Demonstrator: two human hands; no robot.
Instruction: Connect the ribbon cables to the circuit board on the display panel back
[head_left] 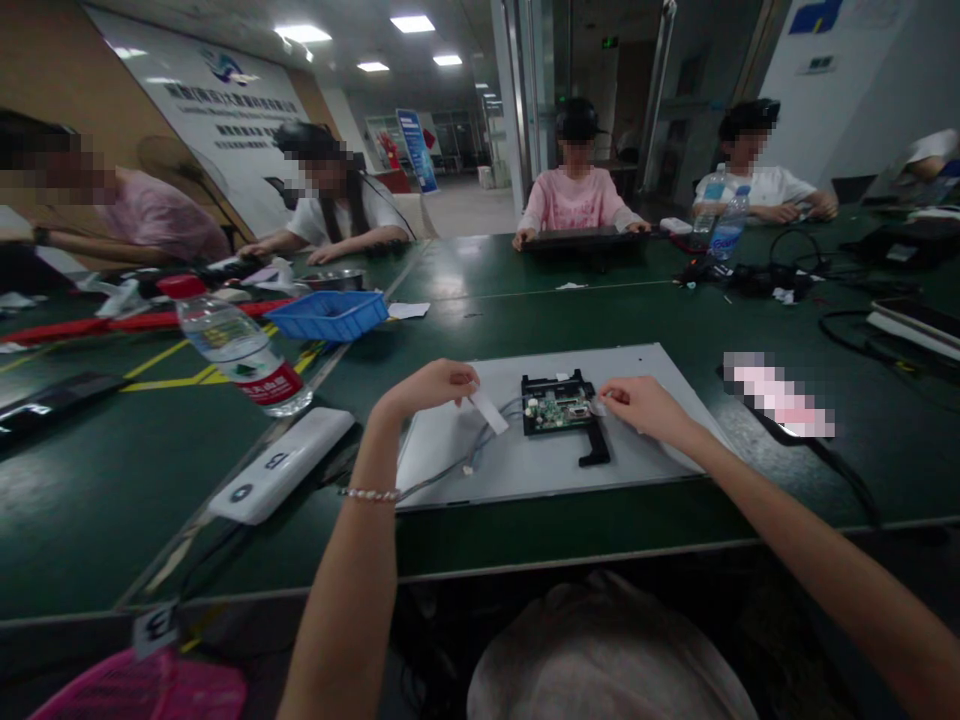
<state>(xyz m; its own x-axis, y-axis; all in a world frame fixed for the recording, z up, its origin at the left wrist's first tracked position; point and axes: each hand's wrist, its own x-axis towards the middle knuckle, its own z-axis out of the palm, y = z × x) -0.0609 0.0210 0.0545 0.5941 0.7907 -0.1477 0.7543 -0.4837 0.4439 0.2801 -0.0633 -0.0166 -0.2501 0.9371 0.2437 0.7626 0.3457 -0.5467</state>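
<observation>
A white strip (489, 410), like tape or paper, hangs from the pinched fingers of my left hand (442, 385), above a flat light-grey panel (450, 485). On that panel sits a green circuit board (556, 412) in a black plastic bracket (597, 446). Grey cables (450, 468) run from the board's left side across the panel. My right hand (649, 408) is closed in a pinch at the board's right edge. Something small and pale shows at its fingertips, too unclear to name.
Left of the panel are a white power bank (285, 465), a water bottle (240, 350) and a blue tray (330, 316). A phone (780, 400) lies to the right. Several people sit around the green table (480, 270). A pink basket (150, 690) stands below the edge.
</observation>
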